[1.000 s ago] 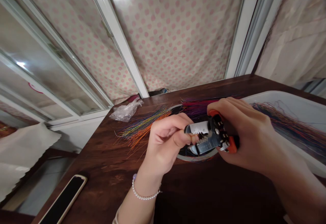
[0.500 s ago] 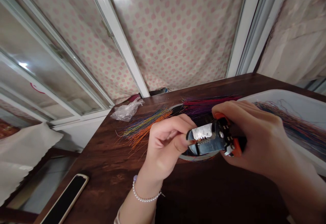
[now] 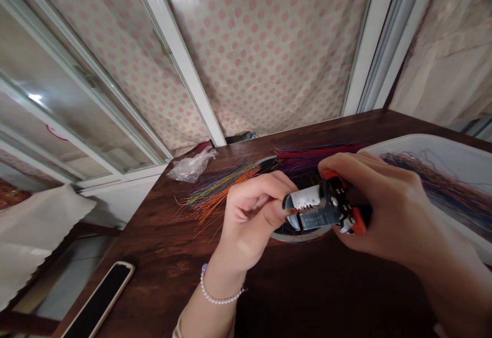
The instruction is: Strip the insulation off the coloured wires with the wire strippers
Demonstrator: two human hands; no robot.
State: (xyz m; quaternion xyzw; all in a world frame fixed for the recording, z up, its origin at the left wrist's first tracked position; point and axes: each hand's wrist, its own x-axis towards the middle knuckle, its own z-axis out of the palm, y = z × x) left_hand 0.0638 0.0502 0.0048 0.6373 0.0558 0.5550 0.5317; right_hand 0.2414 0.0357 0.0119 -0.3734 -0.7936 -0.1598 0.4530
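Note:
My right hand [image 3: 380, 210] is wrapped round the orange handles of a wire stripper [image 3: 321, 209], whose steel jaws point left and are squeezed together. My left hand [image 3: 251, 215] is closed in a pinch right at the jaw tips, thumb against the blades; what it pinches is too thin to make out. Both hands hover over a round dish [image 3: 298, 235] on the dark wooden table [image 3: 161, 256]. A fan of orange and multicoloured thin wires [image 3: 215, 192] lies behind my left hand, and purple-red wires [image 3: 307, 156] lie behind the tool.
A white tray [image 3: 434, 156] with more coloured wires sits at the right. A phone [image 3: 98, 299] lies near the table's left front edge. A crumpled clear plastic bag [image 3: 190, 167] rests at the far left corner. A dotted curtain [image 3: 269, 45] hangs behind.
The stripper's jaws, apart a second ago, have closed together. Both hands have shifted slightly to the right.

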